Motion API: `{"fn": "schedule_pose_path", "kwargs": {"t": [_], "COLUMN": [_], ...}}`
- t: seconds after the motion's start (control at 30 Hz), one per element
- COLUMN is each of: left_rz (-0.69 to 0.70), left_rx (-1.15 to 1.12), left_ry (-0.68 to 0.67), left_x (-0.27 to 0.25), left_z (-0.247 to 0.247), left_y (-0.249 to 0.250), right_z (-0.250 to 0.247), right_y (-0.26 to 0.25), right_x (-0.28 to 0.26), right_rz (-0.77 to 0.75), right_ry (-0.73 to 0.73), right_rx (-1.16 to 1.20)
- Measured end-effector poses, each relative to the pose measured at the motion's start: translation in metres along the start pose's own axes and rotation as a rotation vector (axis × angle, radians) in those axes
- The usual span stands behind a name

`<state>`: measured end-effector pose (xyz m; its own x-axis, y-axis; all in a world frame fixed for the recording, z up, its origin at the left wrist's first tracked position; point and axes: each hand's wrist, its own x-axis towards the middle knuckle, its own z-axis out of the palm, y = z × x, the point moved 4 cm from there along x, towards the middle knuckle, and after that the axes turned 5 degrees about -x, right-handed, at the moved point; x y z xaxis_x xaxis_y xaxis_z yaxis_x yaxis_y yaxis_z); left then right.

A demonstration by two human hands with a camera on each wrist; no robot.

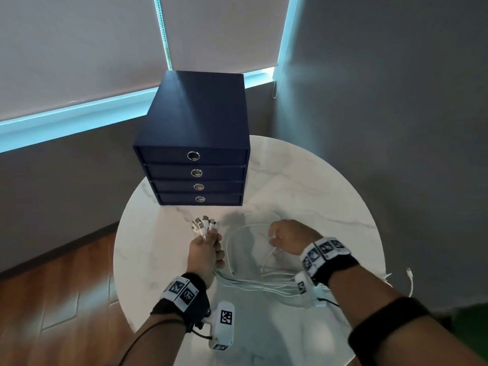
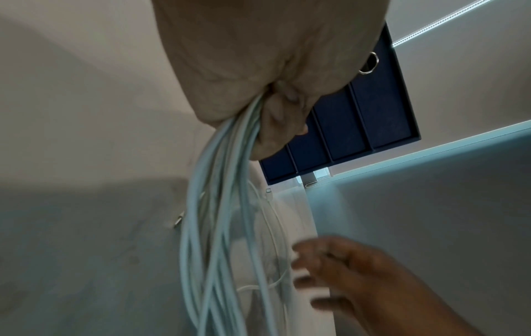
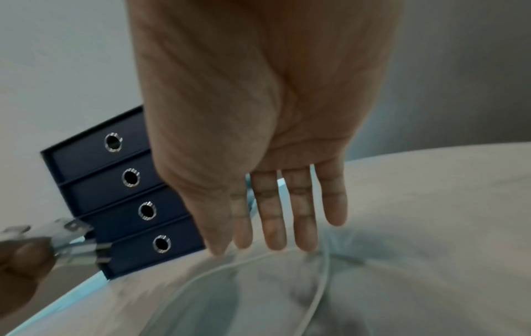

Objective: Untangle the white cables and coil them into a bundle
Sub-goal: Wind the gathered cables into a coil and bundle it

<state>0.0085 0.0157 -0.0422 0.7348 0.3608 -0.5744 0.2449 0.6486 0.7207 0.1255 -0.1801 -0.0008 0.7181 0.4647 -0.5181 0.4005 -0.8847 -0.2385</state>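
Several white cables [image 1: 264,285] lie on the round marble table [image 1: 317,186]. My left hand [image 1: 204,249] grips them in a fist near one end, and their metal plugs [image 1: 203,224] fan out above it. The left wrist view shows the left hand [image 2: 258,91] clasped round the cables [image 2: 218,204], which hang down in a thick strand. From the fist they run right, under my right wrist. My right hand [image 1: 287,236] hovers over loose cable loops [image 1: 245,233]. In the right wrist view the right hand's fingers [image 3: 273,204] are straight, tips just above a cable loop [image 3: 318,291], holding nothing.
A dark blue four-drawer box [image 1: 195,143] stands at the table's back left, just behind the plugs. One cable end [image 1: 409,276] hangs off the table's right edge. Wooden floor [image 1: 66,286] lies to the left, grey walls behind and to the right.
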Motion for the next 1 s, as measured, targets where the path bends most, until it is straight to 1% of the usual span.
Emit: {"fn": "schedule_pose_path", "kwargs": {"t": [0.17, 0.3, 0.4, 0.47, 0.5, 0.57, 0.63, 0.77, 0.87, 0.93, 1.0], "left_rz": [-0.015, -0.005, 0.001, -0.003, -0.004, -0.003, 0.0, 0.011, 0.02, 0.032, 0.055], "left_rx": [-0.006, 0.005, 0.019, 0.025, 0.03, 0.039, 0.031, -0.014, 0.006, 0.046, 0.104], "left_ry": [0.026, 0.04, 0.034, 0.029, 0.028, 0.032, 0.051, 0.113, 0.134, 0.127, 0.108], "left_x": [-0.004, -0.007, -0.008, -0.008, -0.007, -0.006, -0.004, 0.004, 0.009, 0.011, 0.012], "left_z": [-0.007, -0.013, -0.016, -0.017, -0.017, -0.018, -0.02, -0.023, -0.021, -0.016, -0.01], "left_y": [-0.004, -0.007, -0.009, -0.01, -0.011, -0.011, -0.011, -0.013, -0.014, -0.014, -0.013], "right_z": [0.019, 0.039, 0.056, 0.063, 0.064, 0.064, 0.064, 0.07, 0.08, 0.082, 0.081], "right_y": [-0.041, -0.074, -0.099, -0.107, -0.108, -0.102, -0.089, -0.065, -0.062, -0.069, -0.078], "right_x": [0.034, 0.045, 0.048, 0.049, 0.051, 0.052, 0.05, 0.042, 0.038, 0.033, 0.027], "right_rz": [-0.044, -0.179, -0.253, -0.258, -0.235, -0.163, -0.096, -0.071, -0.036, -0.065, -0.11], "right_ry": [0.073, 0.027, 0.0, 0.059, 0.083, 0.056, 0.019, 0.049, 0.056, 0.058, 0.064], "right_rx": [-0.026, -0.132, -0.295, -0.388, -0.422, -0.426, -0.293, 0.244, 0.625, 0.752, 0.817]}}
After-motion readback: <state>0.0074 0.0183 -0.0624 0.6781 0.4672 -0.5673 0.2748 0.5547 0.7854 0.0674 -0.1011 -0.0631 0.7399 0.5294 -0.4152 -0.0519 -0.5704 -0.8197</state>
